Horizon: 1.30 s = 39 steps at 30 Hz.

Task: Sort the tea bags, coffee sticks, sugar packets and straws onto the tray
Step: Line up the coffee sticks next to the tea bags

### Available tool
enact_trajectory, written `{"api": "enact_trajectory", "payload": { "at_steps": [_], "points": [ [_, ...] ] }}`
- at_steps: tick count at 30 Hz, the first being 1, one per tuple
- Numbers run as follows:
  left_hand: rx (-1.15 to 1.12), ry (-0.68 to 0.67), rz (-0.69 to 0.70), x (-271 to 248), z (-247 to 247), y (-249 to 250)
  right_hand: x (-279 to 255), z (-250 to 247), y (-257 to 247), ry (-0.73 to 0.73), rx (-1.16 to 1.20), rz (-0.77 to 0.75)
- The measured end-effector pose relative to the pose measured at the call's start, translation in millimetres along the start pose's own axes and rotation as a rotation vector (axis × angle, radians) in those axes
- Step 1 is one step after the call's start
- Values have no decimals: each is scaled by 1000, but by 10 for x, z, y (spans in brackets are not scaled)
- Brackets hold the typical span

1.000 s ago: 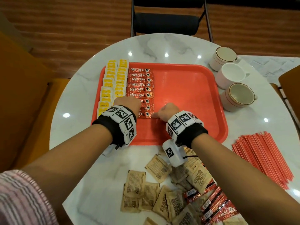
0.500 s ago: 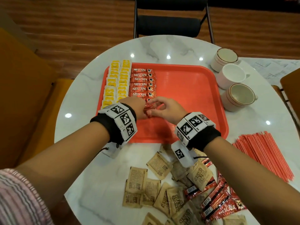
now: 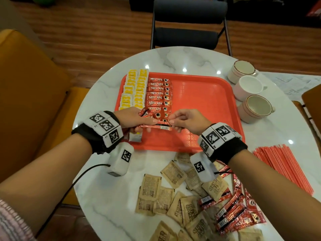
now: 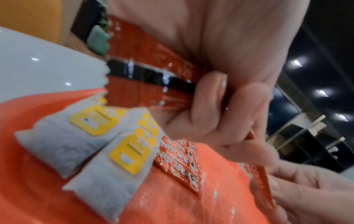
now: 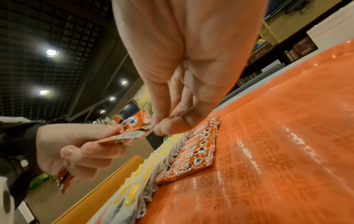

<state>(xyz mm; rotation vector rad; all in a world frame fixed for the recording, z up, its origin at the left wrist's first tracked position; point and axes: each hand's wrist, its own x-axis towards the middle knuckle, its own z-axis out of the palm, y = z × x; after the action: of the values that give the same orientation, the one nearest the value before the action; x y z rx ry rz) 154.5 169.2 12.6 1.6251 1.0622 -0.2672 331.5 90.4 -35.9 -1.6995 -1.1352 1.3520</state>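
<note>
Tray (image 3: pixel 205 101): orange-red plastic, textured floor, raised rim; lies on the round white marble-look bench (image 3: pixel 107 202).

Tea bags (image 3: pixel 134 92): white paper sachets with yellow tags, set in two overlapping columns along the tray's left edge.

Coffee sticks, sorted (image 3: pixel 159 93): glossy red sachets with white lettering and a small cup picture at the right end, laid crosswise in one overlapping column just beside the tea bags.

Coffee sticks, in hand (image 3: pixel 154 125): a small bunch held level above the near end of that column. Red foil, a black stripe along the back, a white barcode patch at one end (back side faces up on the lowest one).

Left hand (image 3: pixel 133 120): fingers curled round the left end of the bunch.

Right hand (image 3: pixel 188 120): thumb and forefinger pinch the right end of the same bunch.

Coffee sticks, unsorted (image 3: pixel 232 211): loose heap on the bench, near right, below the right forearm.

Sugar packets (image 3: pixel 175 197): brown paper squares with dark print, scattered on the bench in front of the tray, some overlapping.

Straws (image 3: pixel 284 169): thin, red, lying in a flat parallel sheaf at the bench's right edge.

Cups (image 3: pixel 255 108): three, standing just right of the tray.
</note>
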Motion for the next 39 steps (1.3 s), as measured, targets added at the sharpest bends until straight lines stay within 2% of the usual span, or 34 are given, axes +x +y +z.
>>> {"api": "enact_trajectory", "payload": {
  "at_steps": [4,7,9,12,15,19,22,26,31,35,39],
  "points": [
    [-87,-26,9,-71,-36,-106,-64,71,-74,-56,129,29],
    [-91,-10,7,-132,20,-66,-92,140,-164,-93,88,-1],
    [-93,24,-9,-157,47,-34,-98,144,-205,-56,68,-40],
    [-210,106,-30,-177,23,-87,-118,122,-222,28,50,-127],
    [-289,141,30,-228,-5,-133,-143,121,-201,71,21,-158],
    [-298,157,82,-165,-23,-238,-179,130,-169,87,-32,-98],
    [-223,176,93,-115,-5,-286,-188,133,-139,78,-6,-77],
    [-231,233,127,-52,40,-336,-174,124,-70,86,11,-28],
    [-273,288,98,34,77,-370,-128,84,18,53,-27,53],
    [-352,350,125,103,122,-300,-111,164,-33,-4,97,87],
    [-314,323,120,169,204,-228,-62,266,-98,-15,170,76]
  ]
}}
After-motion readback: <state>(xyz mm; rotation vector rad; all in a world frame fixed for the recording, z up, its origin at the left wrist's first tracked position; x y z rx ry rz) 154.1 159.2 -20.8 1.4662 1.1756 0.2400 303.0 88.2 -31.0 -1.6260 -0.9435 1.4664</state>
